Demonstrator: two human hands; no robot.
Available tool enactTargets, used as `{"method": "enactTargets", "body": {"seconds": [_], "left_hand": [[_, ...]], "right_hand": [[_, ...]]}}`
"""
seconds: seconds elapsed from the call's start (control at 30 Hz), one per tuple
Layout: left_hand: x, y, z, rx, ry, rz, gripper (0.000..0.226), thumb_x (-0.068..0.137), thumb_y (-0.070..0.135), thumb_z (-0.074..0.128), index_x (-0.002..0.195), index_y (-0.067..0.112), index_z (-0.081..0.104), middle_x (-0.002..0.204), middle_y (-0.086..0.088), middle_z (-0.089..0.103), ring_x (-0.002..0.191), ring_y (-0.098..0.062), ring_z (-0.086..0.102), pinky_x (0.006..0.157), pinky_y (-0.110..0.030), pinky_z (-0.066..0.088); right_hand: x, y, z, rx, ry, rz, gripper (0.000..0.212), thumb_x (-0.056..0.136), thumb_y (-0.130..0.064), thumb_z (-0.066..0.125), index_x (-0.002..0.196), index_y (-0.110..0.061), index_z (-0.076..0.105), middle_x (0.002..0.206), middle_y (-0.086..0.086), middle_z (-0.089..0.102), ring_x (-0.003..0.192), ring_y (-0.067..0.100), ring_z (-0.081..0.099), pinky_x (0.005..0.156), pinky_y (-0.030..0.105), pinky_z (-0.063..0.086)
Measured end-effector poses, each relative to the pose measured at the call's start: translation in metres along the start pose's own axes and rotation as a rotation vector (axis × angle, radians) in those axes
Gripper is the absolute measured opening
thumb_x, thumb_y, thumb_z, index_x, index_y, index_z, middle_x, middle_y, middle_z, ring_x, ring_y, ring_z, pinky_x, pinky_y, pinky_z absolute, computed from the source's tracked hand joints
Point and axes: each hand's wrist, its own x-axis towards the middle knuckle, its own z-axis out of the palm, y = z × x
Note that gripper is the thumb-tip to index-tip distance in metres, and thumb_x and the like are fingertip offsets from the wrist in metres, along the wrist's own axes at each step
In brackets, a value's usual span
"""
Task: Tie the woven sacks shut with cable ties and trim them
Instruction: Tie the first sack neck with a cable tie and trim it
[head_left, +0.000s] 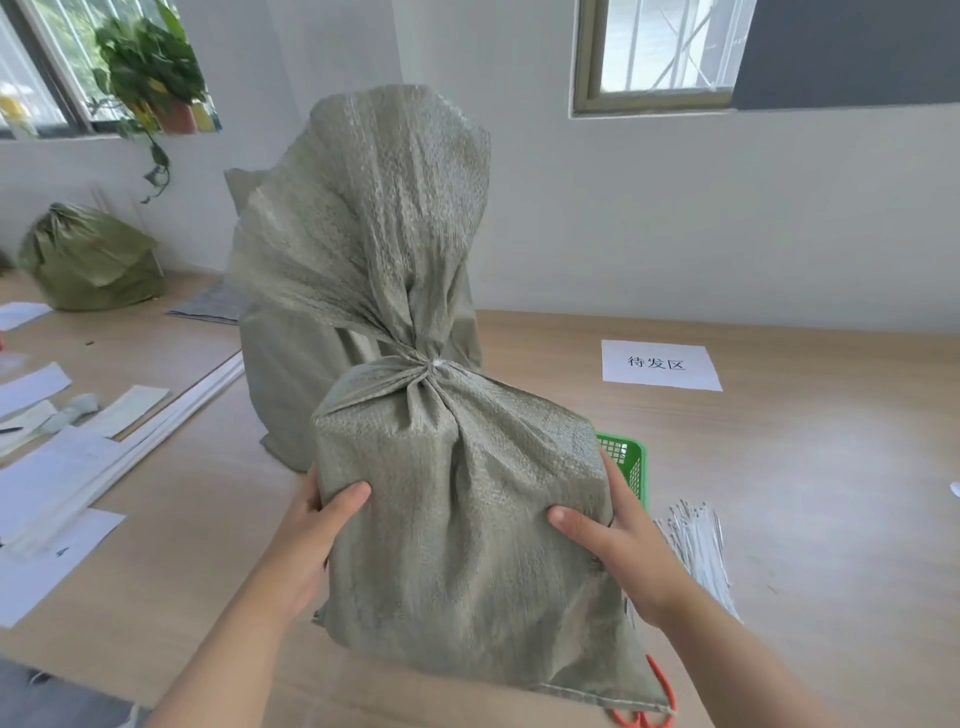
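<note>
Sack (457, 499) gripped between left hand (311, 525), right hand (618, 540).

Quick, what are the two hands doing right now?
The left hand grips the left side of the tied woven sack.
The right hand grips its right side.
</note>
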Motion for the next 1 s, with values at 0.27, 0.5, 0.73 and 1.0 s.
{"method": "enactTargets", "body": {"seconds": [0.27,0.5,0.73,1.0], "left_hand": [[0.030,0.047,0.032,0.020,-0.028,0.070,0.082,0.047,0.055,0.092,0.120,0.040,0.059,0.111,0.013,0.074,0.104,-0.009,0.070,0.087,-0.035,0.052],[0.083,0.085,0.063,0.034,-0.153,0.124,0.080,0.044,0.063,0.084,0.118,0.046,0.057,0.112,0.018,0.073,0.102,-0.001,0.069,0.091,-0.031,0.051],[0.142,0.125,0.093,0.087,-0.295,0.187,0.037,0.092,0.037,0.066,0.127,0.041,0.053,0.122,0.013,0.066,0.108,-0.005,0.065,0.089,-0.029,0.051],[0.208,0.139,0.138,0.126,-0.371,0.197,0.033,0.092,0.038,0.068,0.123,0.044,0.056,0.117,0.016,0.072,0.105,-0.006,0.070,0.080,-0.028,0.052]], "right_hand": [[0.020,-0.043,-0.019,0.060,0.073,-0.068,0.079,0.068,-0.036,0.085,0.137,-0.034,0.045,0.129,0.002,0.065,0.114,0.018,0.067,0.090,0.039,0.057],[0.039,-0.093,-0.037,0.052,0.199,-0.121,0.068,0.075,-0.028,0.085,0.131,-0.033,0.046,0.125,0.004,0.066,0.106,0.019,0.071,0.081,0.038,0.060],[0.071,-0.143,-0.053,-0.022,0.340,-0.177,0.068,0.072,-0.031,0.085,0.130,-0.029,0.050,0.118,0.002,0.069,0.101,0.015,0.072,0.074,0.029,0.059],[0.115,-0.176,-0.100,-0.081,0.381,-0.209,0.060,0.076,-0.025,0.077,0.132,-0.027,0.053,0.118,0.002,0.072,0.105,0.019,0.072,0.080,0.034,0.059]]}}
